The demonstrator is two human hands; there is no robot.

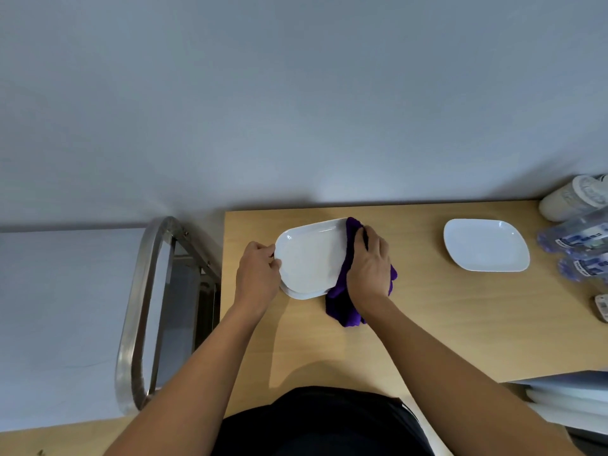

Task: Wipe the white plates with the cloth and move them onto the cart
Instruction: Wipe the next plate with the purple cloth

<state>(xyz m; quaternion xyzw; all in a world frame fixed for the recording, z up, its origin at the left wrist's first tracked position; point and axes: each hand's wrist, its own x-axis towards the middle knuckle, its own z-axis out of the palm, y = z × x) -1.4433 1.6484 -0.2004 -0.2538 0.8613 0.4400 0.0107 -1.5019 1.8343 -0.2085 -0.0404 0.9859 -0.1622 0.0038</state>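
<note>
Head view looks down on two bare arms reaching forward. The right hand (370,264) lies palm down, its fingers curled round the purple cloth (342,311). It presses the cloth on the right end of a white plate (309,258). The left hand (258,271) pinches the plate's left edge with thumb and bent fingers. This plate sits on a lower plate (301,295) on the wooden table (427,324). A second white plate (486,245) lies flat, well apart to the right, near water bottles (579,238). The metal cart (141,307) stands just left of the table.
</note>
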